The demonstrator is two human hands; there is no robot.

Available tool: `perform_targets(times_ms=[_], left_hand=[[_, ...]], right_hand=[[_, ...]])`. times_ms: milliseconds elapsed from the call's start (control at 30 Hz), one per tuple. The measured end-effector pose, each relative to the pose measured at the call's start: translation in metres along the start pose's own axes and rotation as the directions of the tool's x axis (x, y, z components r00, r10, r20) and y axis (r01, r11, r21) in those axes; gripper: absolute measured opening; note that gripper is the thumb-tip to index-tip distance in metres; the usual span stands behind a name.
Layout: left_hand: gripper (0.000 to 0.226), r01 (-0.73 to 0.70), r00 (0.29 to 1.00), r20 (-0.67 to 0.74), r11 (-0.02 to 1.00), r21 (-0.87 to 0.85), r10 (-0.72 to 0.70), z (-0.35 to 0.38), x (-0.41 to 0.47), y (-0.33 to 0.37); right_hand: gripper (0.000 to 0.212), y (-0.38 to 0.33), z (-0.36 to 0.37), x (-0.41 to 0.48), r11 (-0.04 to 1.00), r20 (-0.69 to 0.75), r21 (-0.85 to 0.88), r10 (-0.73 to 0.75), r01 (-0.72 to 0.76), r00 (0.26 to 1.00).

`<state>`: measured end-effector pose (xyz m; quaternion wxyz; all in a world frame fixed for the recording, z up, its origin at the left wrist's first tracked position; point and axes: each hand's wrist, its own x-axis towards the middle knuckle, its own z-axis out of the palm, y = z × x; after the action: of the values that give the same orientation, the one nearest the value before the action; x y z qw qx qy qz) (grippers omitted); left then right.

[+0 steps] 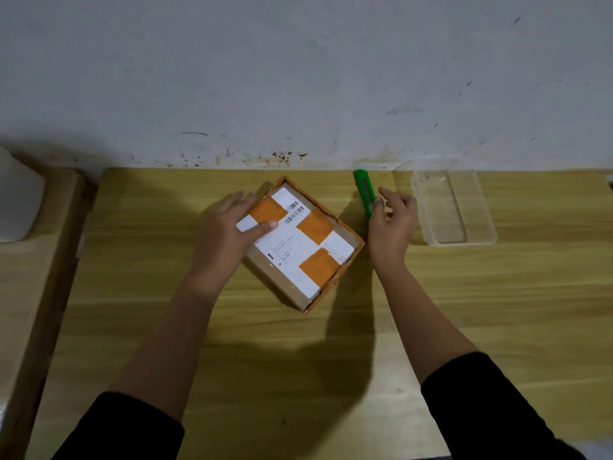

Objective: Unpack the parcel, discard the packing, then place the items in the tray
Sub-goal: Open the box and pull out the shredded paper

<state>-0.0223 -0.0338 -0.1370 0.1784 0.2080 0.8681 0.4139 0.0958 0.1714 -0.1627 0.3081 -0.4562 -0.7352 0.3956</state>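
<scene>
A sealed cardboard parcel (pixel 303 245) with a white shipping label and orange tape patches lies turned at an angle in the middle of the wooden table. My left hand (pixel 229 230) rests flat on its left corner, thumb on the label. My right hand (pixel 393 220) is just right of the parcel, fingers curled beside a green utility knife (pixel 364 190) that lies on the table. Whether the fingers grip the knife is unclear. A clear plastic tray (pixel 456 240) stands empty to the right of that hand.
The wooden table (pixel 497 310) runs up to a stained white wall at the back. At the far left, a white plastic container (pixel 16 200) stands on a lower wooden surface beside the table.
</scene>
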Motion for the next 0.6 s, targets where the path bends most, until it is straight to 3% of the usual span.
perform_targets(times_ms=[67, 133, 233, 333, 600], left_hand=[[0.057, 0.067, 0.989, -0.132, 0.996, -0.053, -0.073, 0.006, -0.014, 0.008], [0.058, 0.169, 0.955, -0.228, 0.98, -0.108, -0.19, 0.017, -0.037, 0.018], [0.062, 0.225, 0.931, -0.226, 0.937, -0.267, -0.288, 0.041, -0.073, 0.031], [0.065, 0.203, 0.941, -0.168, 0.884, -0.421, -0.295, 0.063, -0.091, 0.03], [0.063, 0.19, 0.938, -0.217, 0.924, -0.331, -0.27, 0.088, -0.126, 0.035]], right_hand=[[0.022, -0.015, -0.009, -0.011, 0.993, 0.087, 0.114, -0.036, 0.026, 0.996], [0.02, -0.022, -0.016, -0.023, 0.989, 0.285, 0.143, -0.073, 0.033, 0.956], [0.023, -0.02, -0.025, -0.04, 0.993, 0.449, 0.101, -0.102, 0.064, 0.888], [0.029, -0.016, -0.039, -0.054, 0.991, 0.397, 0.083, -0.126, 0.101, 0.909], [0.027, 0.003, -0.072, -0.105, 0.989, 0.239, 0.062, -0.144, 0.133, 0.96]])
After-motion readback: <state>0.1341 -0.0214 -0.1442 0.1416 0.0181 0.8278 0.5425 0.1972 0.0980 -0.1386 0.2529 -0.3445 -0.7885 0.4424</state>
